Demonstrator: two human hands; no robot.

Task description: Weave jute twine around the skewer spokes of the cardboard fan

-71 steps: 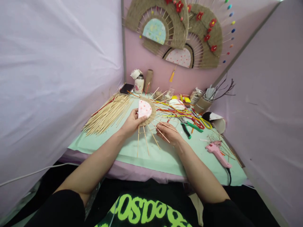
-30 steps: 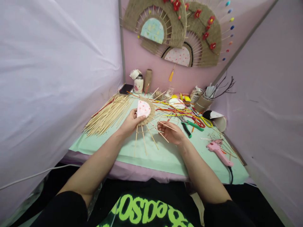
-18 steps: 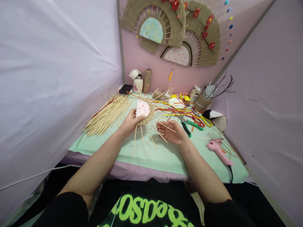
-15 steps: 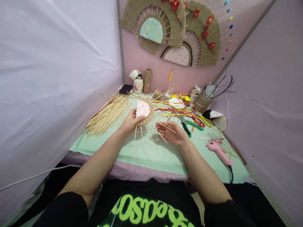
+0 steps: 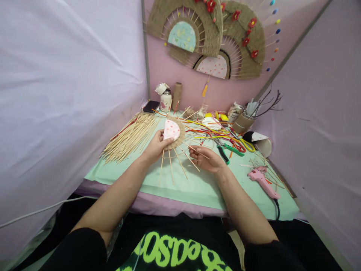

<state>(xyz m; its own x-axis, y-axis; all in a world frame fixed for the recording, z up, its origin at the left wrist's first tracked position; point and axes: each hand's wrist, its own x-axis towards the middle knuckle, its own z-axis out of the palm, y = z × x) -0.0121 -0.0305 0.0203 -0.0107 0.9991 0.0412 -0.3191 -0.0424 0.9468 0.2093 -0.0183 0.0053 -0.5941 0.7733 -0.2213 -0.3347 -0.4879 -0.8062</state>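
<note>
My left hand (image 5: 157, 147) grips a small half-round fan piece (image 5: 172, 130) by its straight left edge, thumb on top. Its middle is white cloth with pink dots, edged by a band of woven twine (image 5: 182, 134). Thin bamboo sticks (image 5: 180, 162) fan out from the band on all sides but the left. At the lower right sticks is my right hand (image 5: 207, 158), palm turned inward and fingers curled together. A thin strand of twine loops below the band towards those fingers; their grip on it is partly hidden by the sticks.
Loose bamboo sticks (image 5: 131, 137) are piled at left. Green-handled pliers (image 5: 230, 149), coloured cords (image 5: 208, 132) and a pink glue gun (image 5: 263, 181) lie at right. Behind stand a bottle (image 5: 166, 101), a twine spool (image 5: 176, 96) and a holder (image 5: 243, 122) with twigs. Finished fans (image 5: 242, 41) hang above.
The whole view has shifted slightly, with everything a little further right. Both hands and the fan piece keep nearly the same pose.
</note>
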